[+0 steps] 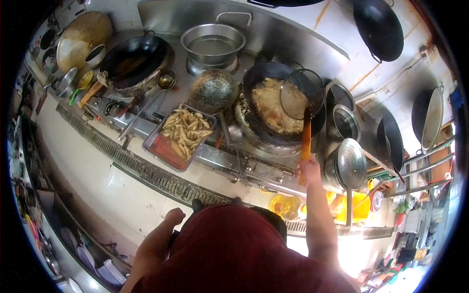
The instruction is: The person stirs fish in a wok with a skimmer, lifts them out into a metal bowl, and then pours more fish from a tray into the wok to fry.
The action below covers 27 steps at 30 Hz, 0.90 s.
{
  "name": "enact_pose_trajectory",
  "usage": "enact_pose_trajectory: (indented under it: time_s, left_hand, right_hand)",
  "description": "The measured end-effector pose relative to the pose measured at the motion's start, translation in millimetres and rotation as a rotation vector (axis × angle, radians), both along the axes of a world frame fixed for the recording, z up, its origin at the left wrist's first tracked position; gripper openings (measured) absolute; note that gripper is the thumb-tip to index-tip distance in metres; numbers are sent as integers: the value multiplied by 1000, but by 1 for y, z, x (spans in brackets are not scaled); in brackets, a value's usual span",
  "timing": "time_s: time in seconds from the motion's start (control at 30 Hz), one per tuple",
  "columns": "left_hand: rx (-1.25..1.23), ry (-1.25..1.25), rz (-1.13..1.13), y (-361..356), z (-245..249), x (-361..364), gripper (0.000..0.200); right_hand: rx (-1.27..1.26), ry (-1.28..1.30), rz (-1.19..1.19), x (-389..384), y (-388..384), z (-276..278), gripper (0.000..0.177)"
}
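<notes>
My right hand [309,171] is closed round the wooden handle of a wire mesh skimmer [296,100]. The skimmer's round mesh head lies over a wok [254,78] of bubbling oil, in which pale golden pieces of food [276,105] are frying. Down by my body, well apart from the stove, my left hand [175,216] is curled with nothing seen in it. To the left of the wok, a rectangular metal tray [159,149] holds a heap of fried, fish-like pieces [188,129].
A worn metal strainer [213,90] sits between tray and wok, with a steel basin [213,44] behind it. Further left are a dark wok [134,61] and a ladle [166,79]. A perforated skimmer [351,158] rests at right. A floor drain grate [161,180] runs before the stove.
</notes>
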<state>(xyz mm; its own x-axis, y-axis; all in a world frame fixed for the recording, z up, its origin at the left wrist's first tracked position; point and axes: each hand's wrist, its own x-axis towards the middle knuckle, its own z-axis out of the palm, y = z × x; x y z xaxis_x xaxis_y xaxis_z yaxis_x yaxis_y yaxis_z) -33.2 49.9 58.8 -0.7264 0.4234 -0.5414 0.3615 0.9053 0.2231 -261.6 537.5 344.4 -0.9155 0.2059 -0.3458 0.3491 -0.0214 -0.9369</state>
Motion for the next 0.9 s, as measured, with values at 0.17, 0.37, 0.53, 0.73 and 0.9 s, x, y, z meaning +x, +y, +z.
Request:
enact_pose_trajectory:
  time_s: [0.17, 0.37, 0.53, 0.73, 0.9]
  left_hand:
    - [-12, -4, -65, 3, 10, -4, 19]
    - [-4, 77, -52, 4, 12, -6, 18]
    - [-3, -25, 68, 2, -19, 12, 21]
    - [9, -77, 164, -5, -21, 16, 29]
    - [12, -90, 159, -5, -14, 10, 27]
  right_hand:
    - [-248, -225, -39, -43, 4, 13, 15]
    - [-263, -136, -53, -58, -17, 30, 18]
    - [-406, -227, -50, -88, -15, 21, 16]
    - [-384, -209, -57, -81, -23, 22, 14]
    - [-473, -225, 24, -75, -4, 16, 13]
